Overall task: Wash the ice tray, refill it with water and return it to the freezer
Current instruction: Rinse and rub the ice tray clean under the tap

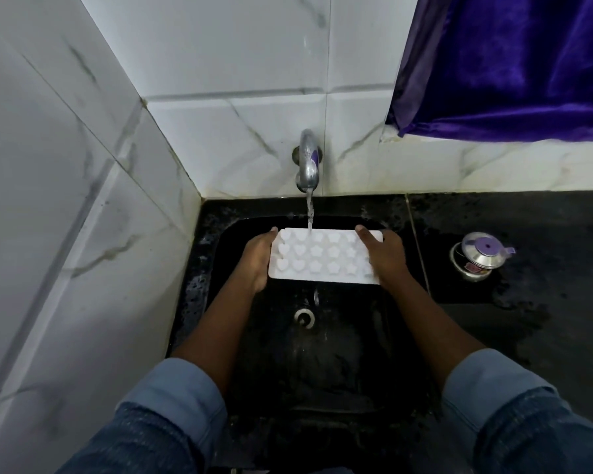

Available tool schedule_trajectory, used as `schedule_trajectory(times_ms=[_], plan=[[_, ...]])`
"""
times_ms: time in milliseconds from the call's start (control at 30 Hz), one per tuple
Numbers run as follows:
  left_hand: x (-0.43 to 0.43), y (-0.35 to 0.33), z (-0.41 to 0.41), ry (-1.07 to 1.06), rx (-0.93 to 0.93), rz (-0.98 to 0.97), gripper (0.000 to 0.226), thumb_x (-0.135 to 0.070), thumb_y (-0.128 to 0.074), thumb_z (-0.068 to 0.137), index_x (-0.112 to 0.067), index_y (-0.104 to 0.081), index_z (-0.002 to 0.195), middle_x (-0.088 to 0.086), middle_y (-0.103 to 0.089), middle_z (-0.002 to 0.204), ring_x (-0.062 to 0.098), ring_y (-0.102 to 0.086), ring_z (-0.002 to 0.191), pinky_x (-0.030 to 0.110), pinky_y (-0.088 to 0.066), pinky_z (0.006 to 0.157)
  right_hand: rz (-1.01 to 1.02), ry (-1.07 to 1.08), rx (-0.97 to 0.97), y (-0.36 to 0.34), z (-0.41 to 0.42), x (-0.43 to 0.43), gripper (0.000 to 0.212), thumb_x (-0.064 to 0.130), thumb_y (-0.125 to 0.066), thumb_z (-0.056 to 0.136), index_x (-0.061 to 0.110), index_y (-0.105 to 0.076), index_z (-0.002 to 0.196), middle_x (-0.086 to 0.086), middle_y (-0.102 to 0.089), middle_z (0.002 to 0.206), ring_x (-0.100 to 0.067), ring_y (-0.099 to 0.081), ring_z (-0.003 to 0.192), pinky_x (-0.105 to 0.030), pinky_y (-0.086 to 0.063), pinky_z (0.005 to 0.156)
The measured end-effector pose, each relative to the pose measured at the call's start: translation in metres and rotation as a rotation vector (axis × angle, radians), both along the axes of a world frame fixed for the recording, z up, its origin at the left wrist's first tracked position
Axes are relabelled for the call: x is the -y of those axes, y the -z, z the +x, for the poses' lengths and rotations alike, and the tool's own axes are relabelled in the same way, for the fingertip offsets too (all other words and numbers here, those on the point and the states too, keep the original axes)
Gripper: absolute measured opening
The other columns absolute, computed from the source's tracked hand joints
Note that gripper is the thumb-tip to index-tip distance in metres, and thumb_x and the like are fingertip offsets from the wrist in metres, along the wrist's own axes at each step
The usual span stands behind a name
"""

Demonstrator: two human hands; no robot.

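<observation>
White marble-pattern wall tiles (220,63) close off the corner beyond the hands. A black sink (322,364) is set into a black tabletop (545,285).

The left hand (257,258) grips the left short end of the white ice tray (322,260). Its thumb lies on the far corner and its fingers are curled underneath. The right hand (384,258) is clamped on the opposite end, thumb laid across the top face. Its fingers are hidden below the tray.

The tray is held between the two hands above the basin, roughly level, with the cavities facing up. The cavities are heart shapes nearer the left hand and star-like shapes nearer the right.

A chrome tap (308,162) projects from the wall beyond the hands. Its water stream (310,213) lands on the tray's far row, between the hands. The drain (303,317) lies in the basin on the near side of the hands.

A lidded steel pot (478,256) stands on the tabletop, well apart to the right of the right hand. A purple curtain (510,63) hangs beyond it. Rolled denim sleeves (172,398) cover both forearms.
</observation>
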State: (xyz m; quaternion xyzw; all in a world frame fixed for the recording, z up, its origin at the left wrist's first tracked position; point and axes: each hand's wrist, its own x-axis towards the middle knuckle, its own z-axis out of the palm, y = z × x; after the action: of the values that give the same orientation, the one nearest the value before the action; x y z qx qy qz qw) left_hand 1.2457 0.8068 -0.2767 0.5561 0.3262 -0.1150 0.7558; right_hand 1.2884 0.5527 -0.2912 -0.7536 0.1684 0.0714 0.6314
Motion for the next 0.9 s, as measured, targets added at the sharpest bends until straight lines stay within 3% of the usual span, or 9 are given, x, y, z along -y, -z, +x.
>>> schedule_trajectory(times_ms=[67, 233, 367, 533, 633, 767, 833, 900], plan=[[0.006, 0.003, -0.001, -0.022, 0.020, -0.045, 0.041, -0.034, -0.056, 0.107, 0.000, -0.074, 0.121, 0.021, -0.077, 0.116, 0.033, -0.077, 0.091, 0.037, -0.064, 0.069, -0.183, 0.010, 0.032, -0.002, 0.003, 0.002, 0.044, 0.053, -0.073, 0.092, 0.011, -0.063, 0.094, 0.002, -0.068, 0.090, -0.018, -0.064, 0.085, -0.029, -0.045, 0.073], [0.017, 0.008, -0.006, -0.010, 0.061, -0.180, 0.034, -0.025, -0.055, 0.108, -0.001, -0.071, 0.124, 0.020, -0.076, 0.120, 0.032, -0.076, 0.100, 0.048, -0.061, 0.091, -0.488, -0.007, 0.095, 0.007, 0.013, -0.001, 0.052, 0.049, -0.057, 0.103, 0.002, -0.056, 0.124, -0.021, -0.068, 0.117, -0.038, -0.065, 0.108, -0.036, -0.044, 0.080], [0.029, 0.012, -0.010, -0.010, 0.040, -0.177, 0.015, -0.020, -0.050, 0.111, -0.015, -0.065, 0.114, 0.014, -0.075, 0.115, 0.031, -0.074, 0.095, 0.051, -0.061, 0.083, -0.653, -0.018, 0.079, 0.022, 0.014, -0.007, 0.053, 0.044, -0.045, 0.108, 0.000, -0.052, 0.138, -0.029, -0.058, 0.130, -0.047, -0.059, 0.117, -0.048, -0.048, 0.093], [0.045, 0.012, -0.010, -0.042, 0.034, -0.245, 0.034, -0.031, -0.047, 0.112, -0.007, -0.070, 0.120, 0.020, -0.076, 0.117, 0.035, -0.075, 0.098, 0.048, -0.061, 0.087, -0.803, -0.151, -0.074, 0.035, 0.001, -0.027, 0.064, 0.052, -0.037, 0.109, 0.015, -0.035, 0.160, -0.028, -0.023, 0.166, -0.048, -0.032, 0.147, -0.059, -0.020, 0.120], [0.048, 0.014, -0.012, -0.097, 0.043, -0.312, 0.037, -0.031, -0.046, 0.113, -0.003, -0.069, 0.123, 0.023, -0.075, 0.116, 0.034, -0.076, 0.095, 0.044, -0.063, 0.083, -0.782, -0.237, -0.123, 0.037, -0.004, -0.054, 0.073, 0.055, -0.033, 0.109, 0.011, -0.020, 0.165, -0.027, -0.009, 0.170, -0.048, -0.013, 0.155, -0.060, -0.010, 0.124], [0.049, 0.017, -0.017, -0.145, 0.054, -0.381, 0.044, -0.031, -0.040, 0.113, 0.003, -0.064, 0.130, 0.024, -0.074, 0.116, 0.033, -0.076, 0.091, 0.042, -0.062, 0.081, -0.715, -0.385, -0.073, 0.028, -0.016, -0.101, 0.073, 0.051, -0.029, 0.110, 0.008, -0.009, 0.166, -0.021, -0.003, 0.172, -0.042, -0.005, 0.158, -0.057, -0.006, 0.126], [0.045, 0.022, -0.017, -0.217, 0.073, -0.352, 0.041, -0.029, -0.039, 0.115, 0.001, -0.067, 0.121, 0.021, -0.073, 0.114, 0.033, -0.073, 0.098, 0.043, -0.061, 0.086, -0.677, -0.495, 0.053, 0.022, -0.029, -0.117, 0.072, 0.048, -0.028, 0.111, 0.006, -0.008, 0.166, -0.017, -0.001, 0.173, -0.036, -0.001, 0.160, -0.054, 0.000, 0.127], [0.038, 0.025, -0.018, -0.241, 0.105, -0.363, 0.040, -0.028, -0.043, 0.114, 0.002, -0.068, 0.125, 0.022, -0.073, 0.122, 0.034, -0.073, 0.109, 0.044, -0.062, 0.091, -0.617, -0.672, 0.240, 0.021, -0.046, -0.121, 0.068, 0.044, -0.027, 0.112, 0.005, -0.008, 0.166, -0.015, -0.002, 0.174, -0.031, 0.002, 0.161, -0.049, 0.004, 0.129]])
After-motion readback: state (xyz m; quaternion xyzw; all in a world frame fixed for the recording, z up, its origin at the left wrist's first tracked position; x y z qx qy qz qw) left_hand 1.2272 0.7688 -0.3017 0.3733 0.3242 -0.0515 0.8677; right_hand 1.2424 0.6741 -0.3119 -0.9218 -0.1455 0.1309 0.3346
